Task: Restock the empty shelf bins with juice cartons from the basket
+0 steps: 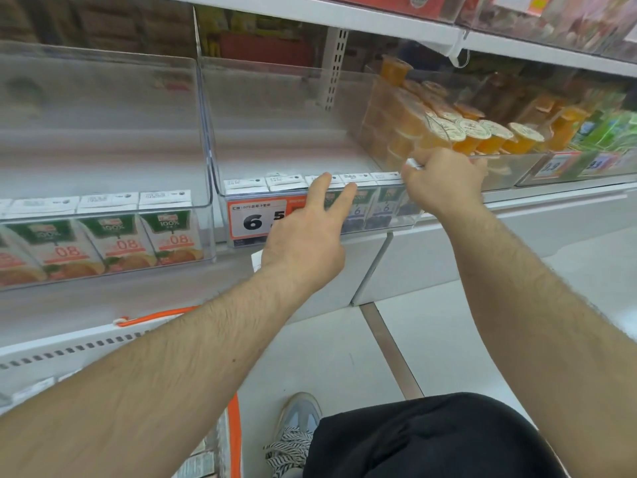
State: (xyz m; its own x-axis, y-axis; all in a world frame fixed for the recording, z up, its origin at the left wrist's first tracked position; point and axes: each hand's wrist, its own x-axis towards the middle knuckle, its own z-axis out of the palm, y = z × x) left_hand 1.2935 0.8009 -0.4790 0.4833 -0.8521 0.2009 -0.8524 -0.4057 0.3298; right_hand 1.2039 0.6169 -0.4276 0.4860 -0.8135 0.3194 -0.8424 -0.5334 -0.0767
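Five purple cartons (pixel 358 201) front the middle bin (pixel 275 98); three orange cartons (pixel 120 236) leftward.

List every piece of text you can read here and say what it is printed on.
"6" and "5": price tag on the middle bin's front.
"100%" and "08": orange juice cartons in the left bin.
"6": dark cartons in the middle bin.
Small print on the carton tops, the cup lids and the right-hand price tags: too blurred.

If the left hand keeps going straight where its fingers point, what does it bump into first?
Probably the juice cartons in the middle clear bin: the left hand has straight fingers already at the bin's front wall, pointing up over their tops. Depth is unclear.
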